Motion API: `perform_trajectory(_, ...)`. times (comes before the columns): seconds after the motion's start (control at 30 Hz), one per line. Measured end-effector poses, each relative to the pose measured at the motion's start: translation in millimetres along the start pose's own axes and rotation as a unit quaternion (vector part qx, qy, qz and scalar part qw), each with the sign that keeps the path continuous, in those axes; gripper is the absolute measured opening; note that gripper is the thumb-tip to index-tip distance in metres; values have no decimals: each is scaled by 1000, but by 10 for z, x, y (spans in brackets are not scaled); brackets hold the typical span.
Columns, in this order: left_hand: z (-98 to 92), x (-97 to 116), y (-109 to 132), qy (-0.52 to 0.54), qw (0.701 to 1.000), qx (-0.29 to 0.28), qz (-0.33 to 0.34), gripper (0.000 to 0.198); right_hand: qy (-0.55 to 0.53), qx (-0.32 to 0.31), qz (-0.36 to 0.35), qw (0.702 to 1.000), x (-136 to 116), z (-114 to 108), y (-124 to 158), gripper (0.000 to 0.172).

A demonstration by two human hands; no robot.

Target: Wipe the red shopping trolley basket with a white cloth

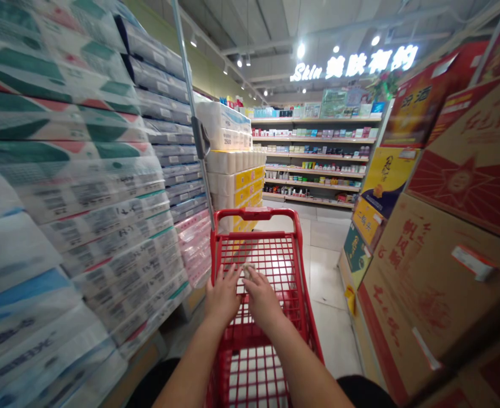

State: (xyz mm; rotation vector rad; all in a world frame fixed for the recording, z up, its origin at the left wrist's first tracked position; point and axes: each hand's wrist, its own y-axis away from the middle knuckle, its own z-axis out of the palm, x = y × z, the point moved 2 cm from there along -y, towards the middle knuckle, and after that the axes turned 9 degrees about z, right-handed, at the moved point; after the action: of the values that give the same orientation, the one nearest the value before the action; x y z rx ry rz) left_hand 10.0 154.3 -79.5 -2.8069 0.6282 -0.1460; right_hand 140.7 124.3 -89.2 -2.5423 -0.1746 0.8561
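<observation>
Loosely spread, with nothing seen in its fingers, the left hand (pixel 222 300) reaches over the red shopping cart (pixel 307 300) at twelve o'clock, beside the half-curled right hand (pixel 263 300); whether that one pinches anything small I cannot tell. Handling of the cart looks under way, with stocked shelves (pixel 313 139) well ahead toward one o'clock, though how much remains does not show. Glossy red where visible, the cart has rounded rails around square mesh.
</observation>
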Motion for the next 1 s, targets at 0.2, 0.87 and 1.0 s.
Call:
perform_trajectory(0.2, -22, 11, 3, -1, 1000, -8, -3, 75, 19, 101, 83, 991, 97, -109, -64, 59)
perform_trajectory(0.87, -25, 17, 1, 9, 1000, -13, -7, 77, 25, 87, 131, 987, 179, -153, -120, 63)
perform_trajectory(1.0, -18, 12, 5, 9, 1000, -5, -2, 77, 55, 83, 128, 987, 144, -228, -100, 59)
